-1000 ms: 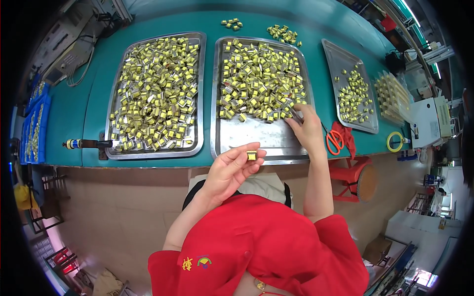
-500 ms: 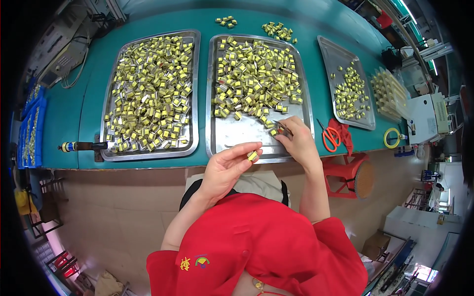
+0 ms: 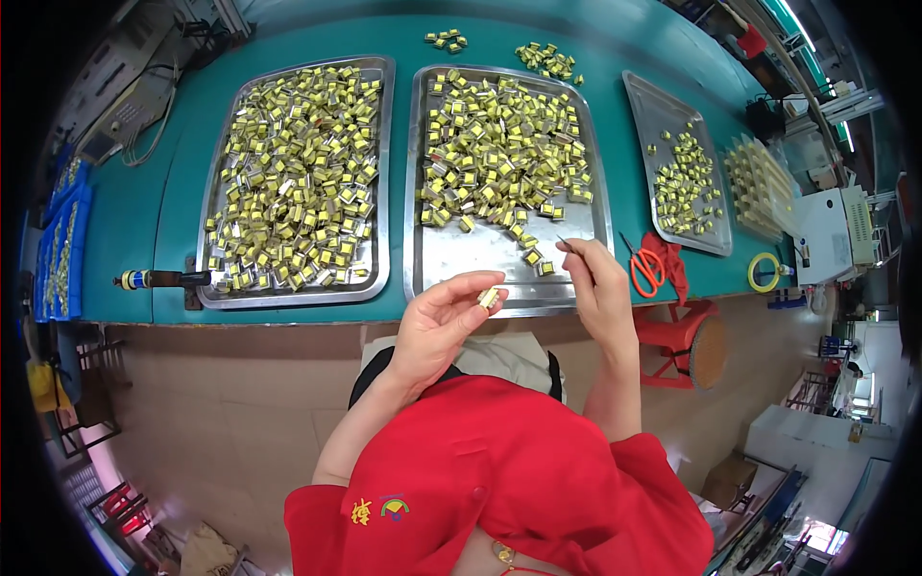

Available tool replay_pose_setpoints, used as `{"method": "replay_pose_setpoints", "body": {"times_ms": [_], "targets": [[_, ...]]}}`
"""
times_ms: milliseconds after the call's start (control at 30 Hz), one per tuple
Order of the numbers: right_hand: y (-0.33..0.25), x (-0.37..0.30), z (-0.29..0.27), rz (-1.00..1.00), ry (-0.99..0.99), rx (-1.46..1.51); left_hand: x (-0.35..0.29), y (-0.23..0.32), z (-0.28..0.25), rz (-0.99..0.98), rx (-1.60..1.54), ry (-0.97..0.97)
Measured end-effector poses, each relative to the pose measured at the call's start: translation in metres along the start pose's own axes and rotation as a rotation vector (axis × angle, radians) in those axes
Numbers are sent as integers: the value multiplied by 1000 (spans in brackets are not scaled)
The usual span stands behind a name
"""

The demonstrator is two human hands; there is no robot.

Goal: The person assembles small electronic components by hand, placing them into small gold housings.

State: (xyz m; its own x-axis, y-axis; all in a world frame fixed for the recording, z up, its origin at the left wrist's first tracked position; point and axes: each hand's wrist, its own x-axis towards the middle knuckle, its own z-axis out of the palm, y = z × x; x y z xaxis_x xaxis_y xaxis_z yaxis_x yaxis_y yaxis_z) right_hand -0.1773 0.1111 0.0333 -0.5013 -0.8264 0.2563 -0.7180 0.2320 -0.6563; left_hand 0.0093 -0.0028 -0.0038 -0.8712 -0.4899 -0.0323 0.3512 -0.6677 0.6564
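My left hand (image 3: 440, 324) is closed, pinching a small yellow-taped transformer (image 3: 489, 299) between thumb and fingertips in front of the middle metal tray (image 3: 461, 257). My right hand (image 3: 602, 286) is over that tray's right front corner, fingers curled round a thin dark pointed tool (image 3: 565, 245), perhaps tweezers; most of it is hidden in the fingers. Just left of the tool's tip lies a loose transformer (image 3: 545, 268), at the end of a short trail of them. A heap of the same transformers (image 3: 499, 154) fills the tray's far part.
A full tray of transformers (image 3: 390, 144) stands at left, a sparser tray (image 3: 661, 173) at right. Beyond it are stacked pale plastic trays (image 3: 759, 187). Orange-handled scissors (image 3: 646, 273), a red cloth (image 3: 675, 259), yellow tape roll (image 3: 764, 273) and a dark-handled tool (image 3: 163, 279) lie along the table's front.
My right hand has drawn slightly right and back with the thin tool, away from the loose transformers. The transformer in my left hand has turned, showing a paler side.
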Motion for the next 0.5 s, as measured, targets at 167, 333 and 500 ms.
{"method": "replay_pose_setpoints", "body": {"times_ms": [167,333,500], "targets": [[-30,-6,2,-129,8,20,1,1,4,0,-68,59],[-39,0,3,-349,-112,-226,-2,-1,-8,-24,-97,-12],[-54,8,4,-508,-81,-379,-3,-3,-11,7,-107,-70]]}}
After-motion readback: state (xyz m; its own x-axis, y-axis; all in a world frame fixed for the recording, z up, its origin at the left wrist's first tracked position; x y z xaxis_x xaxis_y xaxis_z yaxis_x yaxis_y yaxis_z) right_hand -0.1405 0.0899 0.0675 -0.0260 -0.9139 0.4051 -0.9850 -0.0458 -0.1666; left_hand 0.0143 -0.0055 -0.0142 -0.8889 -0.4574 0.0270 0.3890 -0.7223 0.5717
